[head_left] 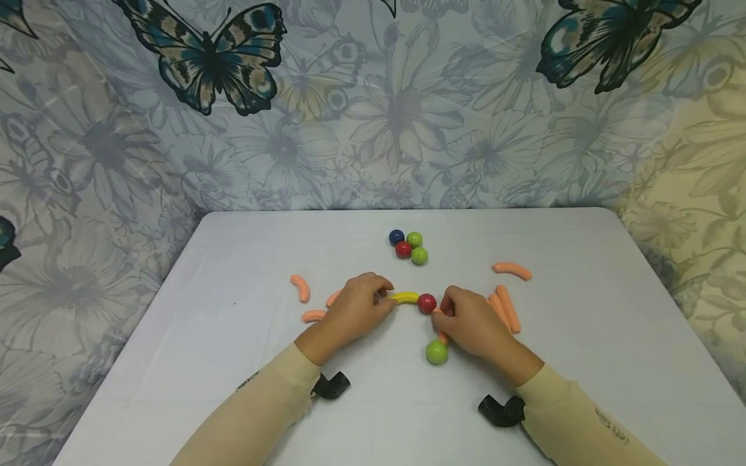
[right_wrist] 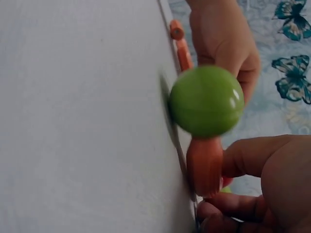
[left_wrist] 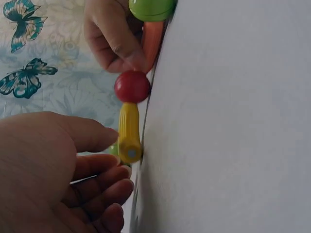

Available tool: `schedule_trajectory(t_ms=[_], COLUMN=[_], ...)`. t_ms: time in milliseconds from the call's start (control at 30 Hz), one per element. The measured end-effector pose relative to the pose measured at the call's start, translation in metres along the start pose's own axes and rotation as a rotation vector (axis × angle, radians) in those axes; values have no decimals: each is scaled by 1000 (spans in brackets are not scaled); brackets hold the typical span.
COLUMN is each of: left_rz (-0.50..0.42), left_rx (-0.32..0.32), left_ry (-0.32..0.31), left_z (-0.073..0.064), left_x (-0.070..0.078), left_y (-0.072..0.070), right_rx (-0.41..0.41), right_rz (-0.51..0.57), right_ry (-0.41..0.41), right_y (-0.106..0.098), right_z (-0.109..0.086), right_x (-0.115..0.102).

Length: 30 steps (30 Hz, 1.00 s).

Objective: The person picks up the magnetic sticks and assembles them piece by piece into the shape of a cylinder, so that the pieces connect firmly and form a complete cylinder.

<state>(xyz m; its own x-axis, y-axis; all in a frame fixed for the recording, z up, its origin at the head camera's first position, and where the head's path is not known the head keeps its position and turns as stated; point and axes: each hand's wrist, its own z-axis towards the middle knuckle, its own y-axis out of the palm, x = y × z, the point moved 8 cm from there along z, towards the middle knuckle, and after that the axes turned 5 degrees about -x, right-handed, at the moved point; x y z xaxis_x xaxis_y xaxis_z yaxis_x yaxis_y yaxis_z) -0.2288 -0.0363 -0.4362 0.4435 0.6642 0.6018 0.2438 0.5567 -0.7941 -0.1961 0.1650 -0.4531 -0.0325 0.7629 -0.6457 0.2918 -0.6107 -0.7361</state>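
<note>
In the head view, a curved yellow stick (head_left: pixel 405 298) lies end to end with a red ball (head_left: pixel 427 303). A curved orange magnetic stick (right_wrist: pixel 205 167) runs from beside the red ball to a green ball (head_left: pixel 436 352) nearer me. My left hand (head_left: pixel 362 304) is at the yellow stick's free end; in the left wrist view its thumb tip and loose fingers lie alongside that end, not wrapped round it. My right hand (head_left: pixel 471 318) pinches the orange stick between thumb and fingers close to the red ball, and covers part of it in the head view.
Several orange sticks lie left of my left hand, one a curved stick (head_left: pixel 300 288). More orange sticks (head_left: pixel 508 309) lie right of my right hand, with another (head_left: pixel 513 270) farther back. A blue ball (head_left: pixel 396 237), red ball (head_left: pixel 403 250) and two green balls (head_left: pixel 419 256) cluster at the back.
</note>
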Motion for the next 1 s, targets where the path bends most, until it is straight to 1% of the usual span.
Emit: schedule_trajectory(t_ms=[67, 133, 200, 267, 300, 433, 500, 533, 600, 700, 767, 867, 933, 1000], left_rz=[-14, -27, -31, -31, -32, -41, -63, -79, -121, -189, -233, -288, -352, -409], left_rx=[10, 21, 35, 52, 60, 93, 104, 110, 115, 121, 124, 147, 168, 189], left_ry=[-5, -7, -5, -5, -5, -9, -9, -11, -30, -76, -99, -104, -105, -109], left_z=[0, 0, 0, 1, 2, 3, 4, 4, 4, 4, 4, 4, 5, 7], left_x=[0, -1, -1, -3, -4, -8, -9, -10, -15, -24, -28, -30, -30, -30], left_y=[-4, -8, -11, -14, -15, -21, -25, -27, -31, -38, -43, -54, -60, -66], right_rx=[-32, -83, -119, -113, -95, -21, -11, -8, 7, 28, 27, 18, 15, 18], right_rz=[-41, -79, -105, -101, -99, -81, -98, -103, -123, -132, -137, -144, -151, -150], right_ry=[50, 96, 117, 96, 68, -114, -154, -160, -144, -97, -67, -37, -43, -68], right_y=[-2, -3, -5, -8, -10, -8, -4, -2, -3, -6, -8, -8, -7, -6], right_z=[-3, -7, -10, -10, -9, -5, -5, -5, -6, -8, -9, -9, -8, -7], right_x=[1, 2, 2, 0, -1, -13, -15, -16, -15, -13, -11, -9, -8, -9])
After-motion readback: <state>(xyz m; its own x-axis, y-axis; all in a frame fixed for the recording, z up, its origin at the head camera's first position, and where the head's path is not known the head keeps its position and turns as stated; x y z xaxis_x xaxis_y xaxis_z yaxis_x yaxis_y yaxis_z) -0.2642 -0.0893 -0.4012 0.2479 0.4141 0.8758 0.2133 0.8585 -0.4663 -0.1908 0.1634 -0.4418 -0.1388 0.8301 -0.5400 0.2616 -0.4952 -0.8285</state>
